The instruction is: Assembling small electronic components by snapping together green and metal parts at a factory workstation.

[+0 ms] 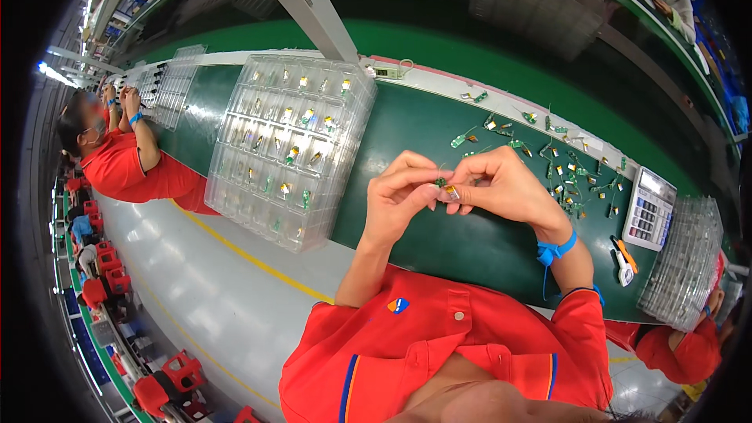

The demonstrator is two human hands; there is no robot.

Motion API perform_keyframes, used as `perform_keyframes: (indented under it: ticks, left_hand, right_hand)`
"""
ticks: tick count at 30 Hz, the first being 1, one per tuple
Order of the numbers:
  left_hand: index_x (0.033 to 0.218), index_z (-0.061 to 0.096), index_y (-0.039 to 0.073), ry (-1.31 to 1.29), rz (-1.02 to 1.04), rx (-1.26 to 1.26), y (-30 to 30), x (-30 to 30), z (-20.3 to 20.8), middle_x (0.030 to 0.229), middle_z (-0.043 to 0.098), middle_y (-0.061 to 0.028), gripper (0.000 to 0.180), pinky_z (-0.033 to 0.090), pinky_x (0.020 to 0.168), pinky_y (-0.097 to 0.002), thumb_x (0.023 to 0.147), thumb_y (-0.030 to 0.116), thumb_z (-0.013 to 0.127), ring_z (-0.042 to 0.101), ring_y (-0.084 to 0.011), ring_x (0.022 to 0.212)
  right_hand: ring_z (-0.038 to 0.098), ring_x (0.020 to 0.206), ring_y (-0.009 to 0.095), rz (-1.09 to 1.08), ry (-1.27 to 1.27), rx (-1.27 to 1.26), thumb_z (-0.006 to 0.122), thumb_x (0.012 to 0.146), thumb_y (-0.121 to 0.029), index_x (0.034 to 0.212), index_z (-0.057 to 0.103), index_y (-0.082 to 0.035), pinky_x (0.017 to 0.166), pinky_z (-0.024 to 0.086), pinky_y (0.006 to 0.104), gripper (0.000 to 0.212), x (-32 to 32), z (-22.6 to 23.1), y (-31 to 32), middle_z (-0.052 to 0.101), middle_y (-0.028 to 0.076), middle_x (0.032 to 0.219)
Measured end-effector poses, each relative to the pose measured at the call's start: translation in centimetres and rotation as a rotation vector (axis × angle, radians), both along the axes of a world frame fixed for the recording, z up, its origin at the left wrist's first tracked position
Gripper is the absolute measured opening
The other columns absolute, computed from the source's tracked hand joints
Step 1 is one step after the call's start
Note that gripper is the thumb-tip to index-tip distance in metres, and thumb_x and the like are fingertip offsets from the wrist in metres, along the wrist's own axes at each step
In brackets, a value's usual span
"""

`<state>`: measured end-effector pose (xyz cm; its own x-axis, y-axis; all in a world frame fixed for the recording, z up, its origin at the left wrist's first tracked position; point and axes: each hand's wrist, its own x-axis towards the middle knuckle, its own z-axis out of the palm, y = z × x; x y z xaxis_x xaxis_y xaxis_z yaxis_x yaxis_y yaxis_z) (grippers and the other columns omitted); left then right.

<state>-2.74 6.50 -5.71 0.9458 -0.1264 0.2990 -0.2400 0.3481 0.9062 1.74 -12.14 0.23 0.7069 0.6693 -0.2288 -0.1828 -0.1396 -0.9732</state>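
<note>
In front of my chest, above the green mat, both hands meet fingertip to fingertip. My left hand (401,192) is closed in a pinch on a small green circuit board (440,182). From the other side my right hand (505,184) pinches a small silver-and-yellow battery cell (452,193) beside that board. Fingers partly cover both pieces, so how they join is hidden. A blue strap (556,249) circles my right wrist. Several similar small boards with wires and cells (572,176) lie scattered on the mat beyond my right hand.
A stack of clear compartment trays (290,141) holding small boards stands left of my hands. A calculator (649,207), an orange-and-white tool (623,262) and more clear trays (685,258) are to the right. A grey post (305,4) rises behind the bench. Co-workers (133,153) sit along both sides.
</note>
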Motion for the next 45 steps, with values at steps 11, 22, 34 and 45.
perform_keyframes:
  ticks: [11, 22, 34, 45]
  left_hand:
    - [0.093, 0.067, -0.007, 0.089, 0.07, 0.075, -0.6, -0.7, 2.7, 0.091, 0.059, -0.0139, 0.012, 0.048, 0.05, -0.0234, 0.084, -0.004, 0.059, 0.061, -0.0167, 0.068]
    - [0.096, 0.059, -0.006, 0.254, 0.037, -0.026, -1.4, -0.9, 4.0, 0.089, 0.065, -0.0184, 0.013, 0.059, 0.057, -0.0306, 0.093, 0.003, 0.05, 0.067, -0.0252, 0.078]
    - [0.098, 0.063, -0.006, 0.424, -0.304, -0.176, -0.8, -0.6, 2.6, 0.091, 0.065, -0.0162, 0.014, 0.058, 0.058, -0.0308, 0.09, 0.004, 0.058, 0.067, -0.0233, 0.076]
    - [0.095, 0.066, -0.004, 0.482, 0.006, -0.223, 0.7, 0.4, 1.7, 0.081, 0.065, -0.0104, 0.013, 0.049, 0.048, -0.0213, 0.088, 0.005, 0.06, 0.061, -0.0129, 0.064]
  right_hand:
    - [0.065, 0.068, 0.012, -0.078, -0.465, -0.205, 0.073, 0.074, -0.005, 0.095, 0.068, -0.002, 0.064, 0.052, 0.0241, 0.021, -0.6, 2.1, -0.9, 0.067, 0.006, 0.077]
    - [0.064, 0.076, 0.015, 0.008, -0.592, -0.118, 0.075, 0.07, -0.005, 0.1, 0.067, -0.002, 0.068, 0.051, 0.026, 0.031, -0.1, 3.4, -1.9, 0.067, 0.007, 0.083]
    - [0.054, 0.07, 0.013, -0.122, -0.547, -0.08, 0.072, 0.07, -0.001, 0.078, 0.068, 0.001, 0.064, 0.042, 0.0257, 0.009, 0.1, 1.5, -0.7, 0.062, 0.005, 0.072]
    - [0.061, 0.082, 0.025, -0.137, -1.272, -0.217, 0.073, 0.067, -0.003, 0.093, 0.066, -0.004, 0.071, 0.051, 0.0328, 0.027, -0.8, 2.3, 1.4, 0.064, 0.009, 0.09]
